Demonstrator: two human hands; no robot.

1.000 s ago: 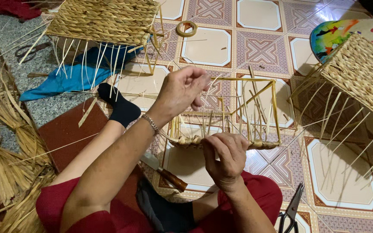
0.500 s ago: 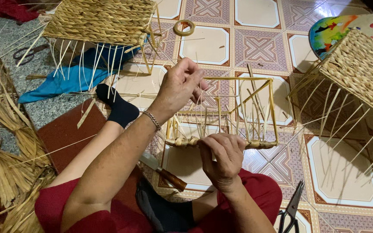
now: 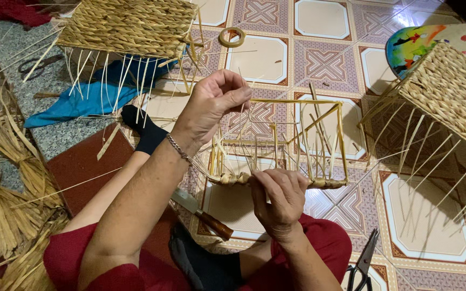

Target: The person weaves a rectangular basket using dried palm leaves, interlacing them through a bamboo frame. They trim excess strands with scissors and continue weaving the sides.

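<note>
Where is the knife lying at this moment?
In the head view, the knife lies on the tiled floor at lower centre-left, under the left forearm, between the black-socked foot and the half-woven straw frame.

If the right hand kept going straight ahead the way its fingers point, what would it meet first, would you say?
The right hand points up and away, into the woven rim of the basket frame it is already touching. Past that come the frame's upright straw stakes, though depth is hard to judge.

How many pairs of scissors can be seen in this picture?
2. One pair of scissors lies at the upper left on the grey floor; the other pair lies at the bottom right on the tiles. More may be hidden under the straw.
</note>
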